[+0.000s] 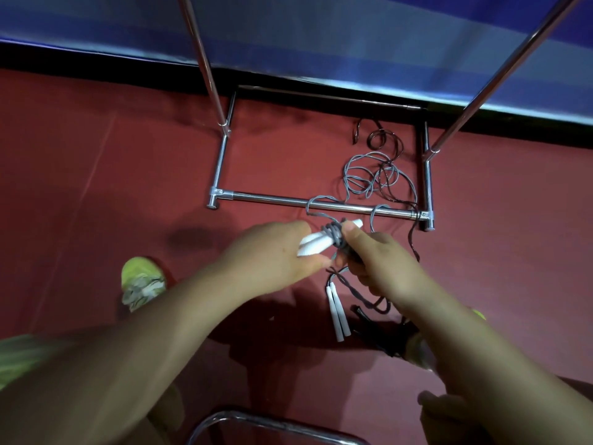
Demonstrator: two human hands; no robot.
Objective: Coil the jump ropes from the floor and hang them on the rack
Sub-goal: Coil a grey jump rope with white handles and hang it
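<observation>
My left hand (272,255) grips the two white handles (316,242) of a grey jump rope. My right hand (382,261) pinches the grey cord wound around those handles. The rest of the grey rope (369,175) trails in loose loops over the rack's lower front bar (269,198) onto the floor inside the base. A dark rope (382,139) lies tangled with it further back. A second pair of white handles (337,313) with dark cord hangs below my right hand.
The chrome rack's uprights (205,62) rise left and right of the base frame. A blue wall with a black skirting runs behind. My green shoe (141,281) stands on the red floor at left. A curved chrome tube (256,422) sits near the bottom edge.
</observation>
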